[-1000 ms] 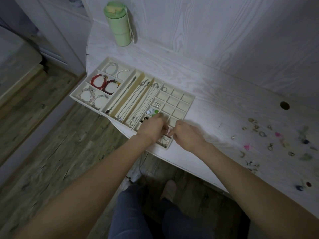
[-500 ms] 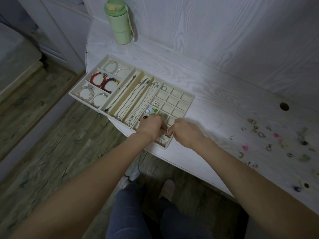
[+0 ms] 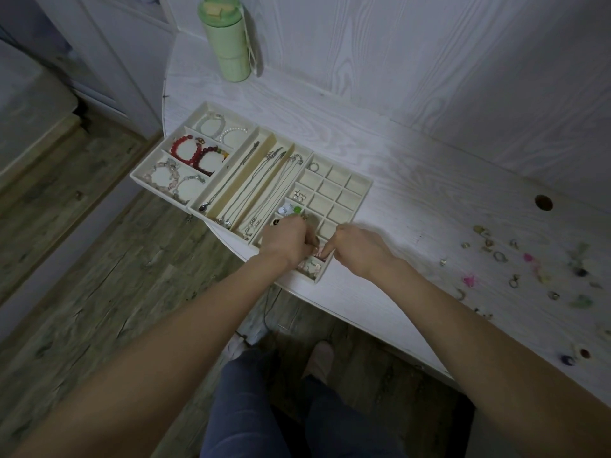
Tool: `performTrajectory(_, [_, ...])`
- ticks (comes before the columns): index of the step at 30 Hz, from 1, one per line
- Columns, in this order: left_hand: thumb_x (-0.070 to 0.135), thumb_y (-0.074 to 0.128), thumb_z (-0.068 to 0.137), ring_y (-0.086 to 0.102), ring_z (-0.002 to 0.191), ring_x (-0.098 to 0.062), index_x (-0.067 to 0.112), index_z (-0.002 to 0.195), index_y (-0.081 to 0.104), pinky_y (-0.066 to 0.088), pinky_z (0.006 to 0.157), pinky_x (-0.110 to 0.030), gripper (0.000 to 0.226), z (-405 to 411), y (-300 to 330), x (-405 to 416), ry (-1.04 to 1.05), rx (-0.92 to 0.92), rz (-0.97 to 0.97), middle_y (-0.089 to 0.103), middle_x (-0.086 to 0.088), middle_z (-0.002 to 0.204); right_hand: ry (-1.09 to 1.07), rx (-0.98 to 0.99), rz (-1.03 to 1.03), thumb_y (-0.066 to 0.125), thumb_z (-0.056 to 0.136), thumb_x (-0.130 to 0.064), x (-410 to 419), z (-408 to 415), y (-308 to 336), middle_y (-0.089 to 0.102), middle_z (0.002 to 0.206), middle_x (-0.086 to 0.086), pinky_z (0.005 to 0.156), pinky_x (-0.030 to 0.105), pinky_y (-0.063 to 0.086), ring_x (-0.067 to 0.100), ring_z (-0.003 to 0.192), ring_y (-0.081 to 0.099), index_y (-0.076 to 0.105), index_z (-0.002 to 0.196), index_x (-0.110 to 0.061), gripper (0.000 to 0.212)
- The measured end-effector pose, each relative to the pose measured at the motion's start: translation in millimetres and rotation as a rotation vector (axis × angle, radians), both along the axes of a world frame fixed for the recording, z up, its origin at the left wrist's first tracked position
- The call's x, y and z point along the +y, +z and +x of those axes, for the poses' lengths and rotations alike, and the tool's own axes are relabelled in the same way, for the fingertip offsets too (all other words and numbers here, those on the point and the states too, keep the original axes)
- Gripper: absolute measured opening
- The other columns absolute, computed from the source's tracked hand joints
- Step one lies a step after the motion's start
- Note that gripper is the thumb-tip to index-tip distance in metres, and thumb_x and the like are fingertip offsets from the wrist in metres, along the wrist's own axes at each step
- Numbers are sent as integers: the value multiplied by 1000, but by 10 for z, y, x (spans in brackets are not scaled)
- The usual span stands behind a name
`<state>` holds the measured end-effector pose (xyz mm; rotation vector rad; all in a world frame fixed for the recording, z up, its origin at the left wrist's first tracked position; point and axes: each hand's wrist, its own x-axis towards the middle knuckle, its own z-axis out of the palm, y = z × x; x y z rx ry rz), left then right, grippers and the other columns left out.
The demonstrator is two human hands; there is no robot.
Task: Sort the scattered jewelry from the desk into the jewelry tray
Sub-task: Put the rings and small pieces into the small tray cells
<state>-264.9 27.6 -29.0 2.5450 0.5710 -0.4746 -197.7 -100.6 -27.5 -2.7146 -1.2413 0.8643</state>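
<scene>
The cream jewelry tray [image 3: 367, 186] lies at the desk's left end, partly past the curved edge. Bracelets [image 3: 198, 153] fill its left sections, necklaces [image 3: 264, 186] the long middle slots, and small pieces sit in the grid on the right. My left hand [image 3: 286, 241] and my right hand [image 3: 358, 247] meet over the grid's near corner, fingers curled down with the tips together above a small compartment. Whatever sits between the fingertips is hidden. Scattered rings, earrings and beads [image 3: 502, 259] lie on the desk [image 3: 413, 200] far to the right.
A green bottle [image 3: 228, 41] stands against the wall behind the tray. A round cable hole [image 3: 544, 202] is in the desk at the right. The desk's near edge curves just below my hands, with wooden floor and my legs beneath.
Both hands have stayed together over the near corner of the grid, with only slight finger movement. The view has shifted a little.
</scene>
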Motion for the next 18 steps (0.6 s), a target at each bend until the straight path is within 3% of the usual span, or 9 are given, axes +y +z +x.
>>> performTrajectory(2, [27,66,85,63,95,-16,24,92,75,46,86,-35,12,-14,-7,-6,15,4,17,70,5,101,-10,1,7,44,92,4,-15,0,-11,54,113,1,72,25,39,20,98,58,67,113,-35,50])
performTrajectory(4, [27,66,85,63,90,-17,21,92,75,44,74,-29,13,-15,-5,-13,34,10,21,70,3,95,-21,5,16,43,92,5,-35,2,-33,55,113,2,72,26,41,21,97,58,67,113,-36,52])
performTrajectory(6, [26,64,87,63,84,-20,16,87,73,38,66,-28,13,-4,29,-35,56,29,34,66,1,80,-31,14,12,44,92,5,-53,0,-37,54,115,2,73,27,42,20,96,58,66,114,-37,52])
performTrajectory(10, [27,66,85,61,81,-24,18,64,54,42,82,-37,26,23,86,-91,115,74,64,47,3,61,-35,19,8,43,94,2,-69,-10,-25,52,124,2,74,24,40,19,103,57,63,118,-36,50])
performTrajectory(18, [27,70,82,55,80,-22,18,63,43,29,104,-50,34,83,171,-171,197,142,78,46,2,63,-10,-5,-6,41,94,3,-58,-11,-13,52,125,3,73,25,38,20,105,57,62,121,-39,54])
